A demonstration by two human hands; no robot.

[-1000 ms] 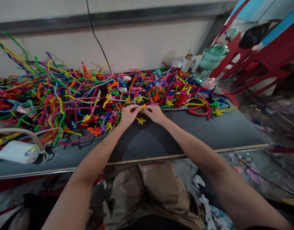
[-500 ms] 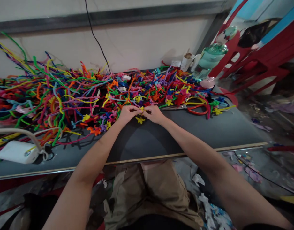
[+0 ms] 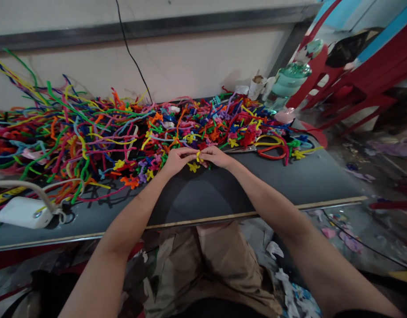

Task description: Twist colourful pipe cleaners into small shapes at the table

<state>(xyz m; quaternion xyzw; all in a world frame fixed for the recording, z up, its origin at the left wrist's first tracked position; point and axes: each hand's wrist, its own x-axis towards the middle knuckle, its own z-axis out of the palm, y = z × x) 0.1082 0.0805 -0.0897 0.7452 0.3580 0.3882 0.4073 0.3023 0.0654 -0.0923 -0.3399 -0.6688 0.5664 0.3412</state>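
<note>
Between my fingertips is a small bent yellow pipe cleaner (image 3: pixel 198 156). My left hand (image 3: pixel 179 160) pinches it from the left, while my right hand (image 3: pixel 218 157) grips it from the right, its lower fingers curled under. Just below, on the dark table (image 3: pixel 203 198), lies a yellow pipe-cleaner flower (image 3: pixel 193 167). Right behind my hands spreads a heap of coloured pipe cleaners (image 3: pixel 100 128), some straight and some twisted into small flowers. Scissors (image 3: pixel 271 149) with red and yellow handles rest to the right of my right hand, partly under pipe cleaners.
A white box-like lamp base (image 3: pixel 24 213) with a curved arm stands at the table's left front. At the back right are a paper cup (image 3: pixel 256 87) and a green doll-shaped bottle (image 3: pixel 291 84). Red plastic chairs (image 3: pixel 359 88) stand beyond; scraps litter the floor.
My fingers have shifted around the yellow pipe cleaner, and my right hand has turned slightly, its fingers now curled below the piece. The yellow flower on the table stays put.
</note>
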